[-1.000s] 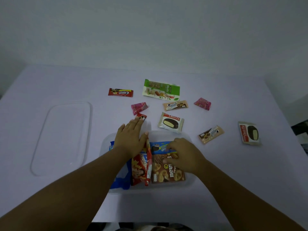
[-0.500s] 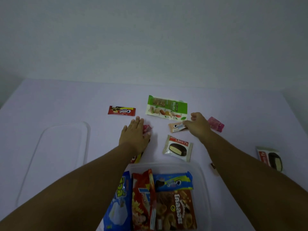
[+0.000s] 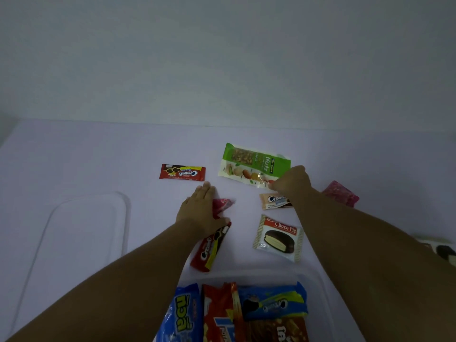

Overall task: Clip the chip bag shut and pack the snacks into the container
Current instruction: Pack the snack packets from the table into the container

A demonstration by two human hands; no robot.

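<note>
The clear container sits at the bottom edge, holding a blue chip bag, a red bag, a blue cookie pack and a brown pack. My left hand lies flat over a small pink packet, with its heel on a red Cream-O bar. My right hand has curled fingers pinching the lower right corner of the green Nuts packet. No clip is visible.
The clear lid lies at the left. Loose on the table are a second red Cream-O bar, a beige Cream-O packet, a Choco Pie, a pink packet and another pie wrapper at the right edge.
Both hands left the container and reached out over the table. My right hand went on from the beige Cream-O packet to the Nuts packet. My left hand stays on the pink packet.
</note>
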